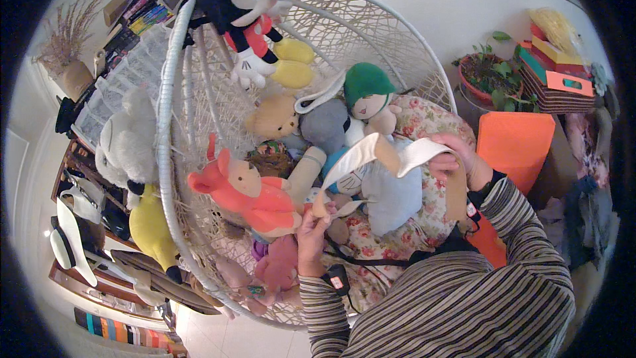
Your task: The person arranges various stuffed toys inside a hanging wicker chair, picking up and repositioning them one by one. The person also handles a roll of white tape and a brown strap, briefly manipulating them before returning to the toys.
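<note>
A long strip of fabric, white on one side and tan on the other, stretches in loose folds between my hands. My left hand grips one end near the coral plush doll. Higher up at the right, my right hand holds another part, and a tan length hangs below it. Beneath the strip lie a pale blue cushion-like item and a floral cushion. Around them are a grey plush, a tan bear and a doll with a green cap.
A white woven hanging chair surrounds the toys, with a Mickey Mouse plush at its upper rim. A potted plant, stacked boxes and an orange bag-like item stand right. Shelves and a white hat are left.
</note>
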`<state>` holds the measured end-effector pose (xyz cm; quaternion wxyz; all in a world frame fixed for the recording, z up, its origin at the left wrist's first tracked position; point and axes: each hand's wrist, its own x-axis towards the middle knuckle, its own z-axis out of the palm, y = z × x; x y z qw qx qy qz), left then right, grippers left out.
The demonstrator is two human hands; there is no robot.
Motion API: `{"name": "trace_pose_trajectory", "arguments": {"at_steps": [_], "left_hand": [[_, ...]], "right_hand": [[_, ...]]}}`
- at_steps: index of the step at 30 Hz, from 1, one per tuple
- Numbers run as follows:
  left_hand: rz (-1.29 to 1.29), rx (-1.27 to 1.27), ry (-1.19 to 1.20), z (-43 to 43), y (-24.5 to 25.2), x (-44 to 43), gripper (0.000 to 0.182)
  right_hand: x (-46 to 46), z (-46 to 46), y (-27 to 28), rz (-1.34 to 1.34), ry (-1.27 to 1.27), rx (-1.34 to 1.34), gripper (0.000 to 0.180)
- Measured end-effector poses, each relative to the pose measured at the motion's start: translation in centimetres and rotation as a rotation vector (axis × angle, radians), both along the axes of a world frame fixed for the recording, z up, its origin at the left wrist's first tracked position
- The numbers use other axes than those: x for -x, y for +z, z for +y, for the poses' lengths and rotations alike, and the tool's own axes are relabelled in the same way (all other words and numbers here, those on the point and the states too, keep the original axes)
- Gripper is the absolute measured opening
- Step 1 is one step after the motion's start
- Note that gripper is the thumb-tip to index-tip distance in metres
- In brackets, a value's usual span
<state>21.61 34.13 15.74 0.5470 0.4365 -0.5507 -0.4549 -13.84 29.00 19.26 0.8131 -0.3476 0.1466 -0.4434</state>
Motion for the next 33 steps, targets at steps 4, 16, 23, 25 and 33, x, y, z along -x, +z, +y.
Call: {"name": "trace_pose_trajectory", "arguments": {"at_steps": [4,16,23,25,33], "left_hand": [[-0.109,0.033,0.155,-0.5,0.7,1.8,0.032],[0.198,-0.168,-0.525,-2.2,-0.9,11.4,0.065],[-0.267,0.033,-0.566,-0.8,-4.1,11.3,0.063],[-0.047,-0.183,-0.594,-0.6,-4.8,11.8,0.069],[0.011,-0.043,-0.487,-0.7,-7.7,14.0,0.060]], "right_hand": [[-0.3,-0.3,1.0,0.267,-0.049,0.327,0.030],[-6.3,-1.2,0.2,-0.066,-0.312,0.437,0.033],[-6.0,-3.8,2.8,-0.610,-0.504,0.089,0.028],[-5.7,-4.4,3.0,-0.836,-0.355,0.069,0.026],[-7.2,-5.1,3.9,-1.057,-0.078,0.024,0.025]]}}
